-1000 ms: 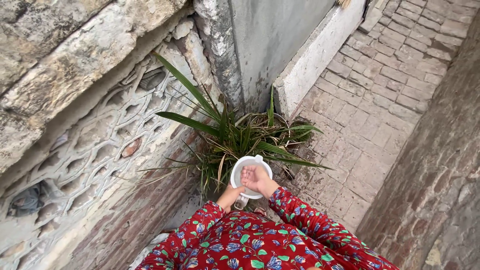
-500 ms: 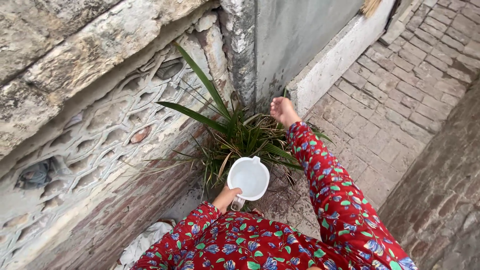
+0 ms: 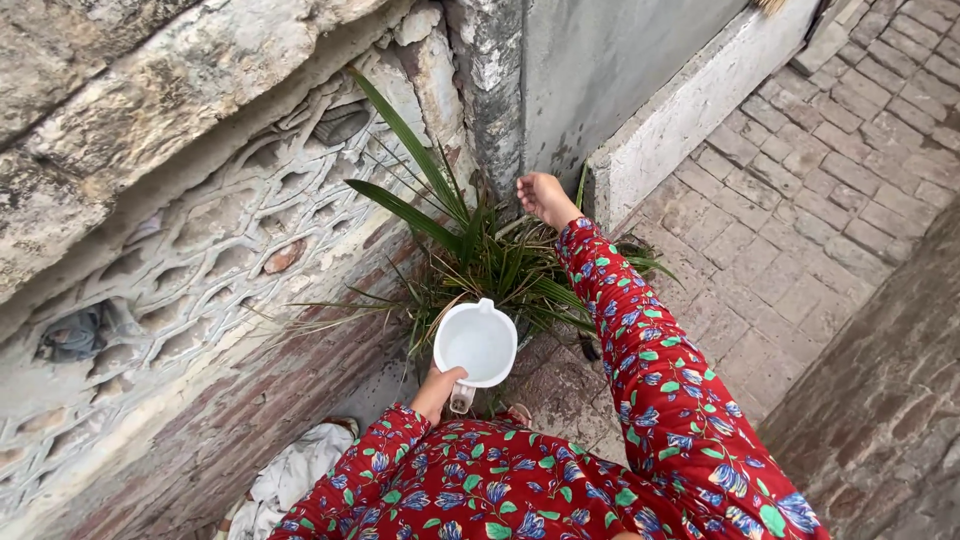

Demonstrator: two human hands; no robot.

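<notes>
Left hand (image 3: 441, 381) fingers wrap the handle of the white plastic jug (image 3: 476, 343): rigid, probably water-heavy. Right hand (image 3: 541, 194) fingers loosely together above the green spiky plant (image 3: 480, 262).

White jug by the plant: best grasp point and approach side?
Grip the handle of the white jug, probably best, on the side nearest the person and opposite the spout. The left hand already wraps it there from below. The jug stands mouth-up with water inside, so a rim grip risks tilting it. The right hand is over the plant.
</notes>
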